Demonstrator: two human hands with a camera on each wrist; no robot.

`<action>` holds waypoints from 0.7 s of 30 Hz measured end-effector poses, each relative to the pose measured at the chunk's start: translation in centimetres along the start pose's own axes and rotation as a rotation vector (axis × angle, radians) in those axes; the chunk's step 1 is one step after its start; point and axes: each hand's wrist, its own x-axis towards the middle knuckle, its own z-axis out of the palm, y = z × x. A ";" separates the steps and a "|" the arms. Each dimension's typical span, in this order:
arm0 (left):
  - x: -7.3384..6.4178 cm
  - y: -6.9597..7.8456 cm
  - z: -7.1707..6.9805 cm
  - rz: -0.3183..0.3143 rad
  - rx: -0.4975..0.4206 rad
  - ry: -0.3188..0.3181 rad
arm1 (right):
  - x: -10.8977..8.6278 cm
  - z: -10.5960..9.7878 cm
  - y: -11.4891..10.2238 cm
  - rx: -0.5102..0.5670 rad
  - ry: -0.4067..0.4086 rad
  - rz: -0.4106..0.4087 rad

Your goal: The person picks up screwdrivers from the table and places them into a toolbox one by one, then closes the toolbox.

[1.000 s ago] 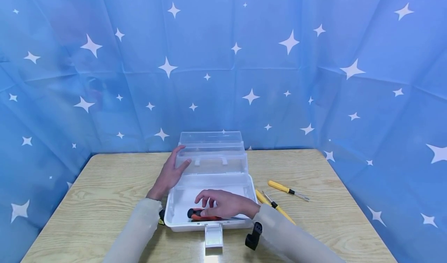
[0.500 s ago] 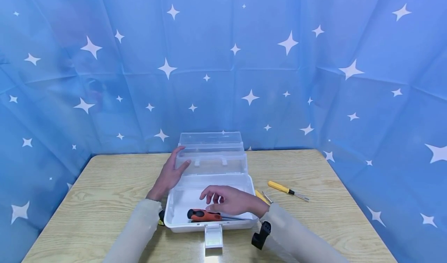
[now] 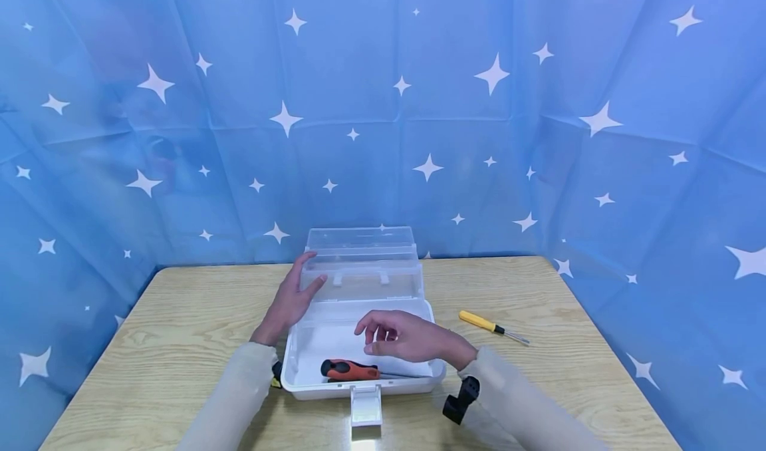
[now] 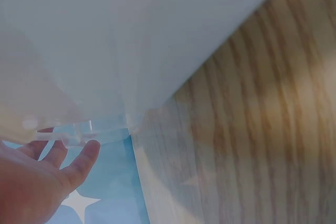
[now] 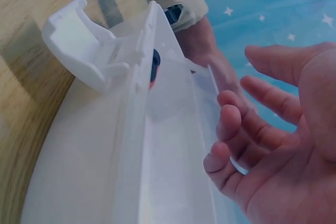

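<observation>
A white toolbox [image 3: 299, 392] stands on the table with its clear lid [image 3: 359, 237] and translucent trays [image 3: 371, 285] folded up at the back. My left hand [image 3: 289, 301] holds the raised part at its left edge, thumb in front; the left wrist view shows fingertips [image 4: 90, 150] at the clear plastic. Inside, along the front wall, lies a screwdriver [image 3: 350, 370] with a red and black handle, its shaft to the right. My right hand [image 3: 407, 336] hovers over the box's right half, fingers loosely bent, holding nothing. Its handle end peeks out in the right wrist view.
A yellow-handled screwdriver [image 3: 479, 320] lies on the table [image 3: 538, 384] to the right. The box's front latch [image 3: 366, 406] hangs down over the near side. Something small and yellow [image 3: 276, 382] shows beside the left wrist. A blue star-patterned curtain [image 3: 383, 138] surrounds the table.
My right hand has let go of the red and black screwdriver, then risen and moved right. The forearm now covers the yellow tools beside the box. My left hand stays put.
</observation>
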 end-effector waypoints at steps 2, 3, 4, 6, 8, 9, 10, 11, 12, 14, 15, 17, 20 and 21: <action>0.0 0.0 0.0 -0.001 -0.005 0.002 | -0.3 -0.3 0.1 -0.004 0.008 -0.017; 0.0 0.0 0.0 0.000 -0.006 0.001 | -0.5 -0.5 0.1 -0.006 0.013 -0.027; 0.0 0.0 0.0 0.002 -0.008 0.000 | -0.6 -0.7 0.1 -0.006 0.019 -0.038; 0.0 0.0 0.0 0.001 -0.015 0.002 | -0.9 -1.1 0.2 -0.012 0.037 -0.049; -0.1 0.0 0.0 0.001 -0.019 -0.002 | -1.3 -1.5 0.1 -0.015 0.057 -0.051; -0.1 0.0 -0.1 0.005 -0.017 -0.005 | -1.5 -1.8 0.1 -0.014 0.067 -0.050; -0.1 0.0 -0.1 0.004 -0.018 -0.005 | -1.7 -2.0 0.1 -0.015 0.078 -0.045; -0.1 0.1 -0.1 0.003 -0.022 -0.004 | -1.9 -2.2 0.1 -0.015 0.090 -0.037; -0.1 0.1 -0.1 0.005 -0.022 -0.005 | -2.1 -2.5 0.0 -0.016 0.101 -0.030; -0.1 0.1 -0.1 0.009 -0.022 -0.007 | -2.6 -2.9 -0.1 -0.013 0.126 -0.015; -0.1 0.1 -0.1 0.009 -0.023 -0.007 | -2.9 -3.2 -0.1 -0.008 0.138 -0.010; -0.1 0.1 -0.1 0.009 -0.025 -0.006 | -3.4 -3.7 0.0 0.000 0.160 -0.001; -0.2 0.0 -0.1 0.014 -0.022 -0.011 | -4.1 -4.4 0.3 0.017 0.185 0.002; -0.2 0.0 -0.1 0.012 -0.022 -0.011 | -4.4 -4.7 0.4 0.016 0.194 0.002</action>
